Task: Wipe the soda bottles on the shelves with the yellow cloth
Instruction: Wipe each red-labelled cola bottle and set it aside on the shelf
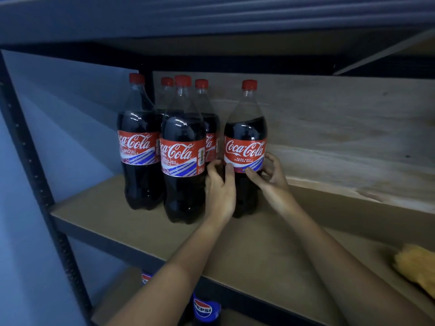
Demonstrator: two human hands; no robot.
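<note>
Between the two hands, on the brown shelf board (131, 229), a Coca-Cola bottle (244, 137) is seen standing upright, with a red cap, a red label and dark soda filling it to the shoulder. It is held low on its body: the left hand (220, 189) is curled around its left side, thumb laid on the lower edge of the label, and the right hand (270, 175) is cupped against its right side with the fingers bent around the label's edge. Both forearms are stretched up from the lower frame. Just left of the left hand, four more bottles (182, 149) are grouped closely. Well to the right of the right forearm, the yellow cloth (416, 267) is left lying on the board, untouched. Below the arms, a Pepsi bottle (203, 309) is partly visible.
</note>
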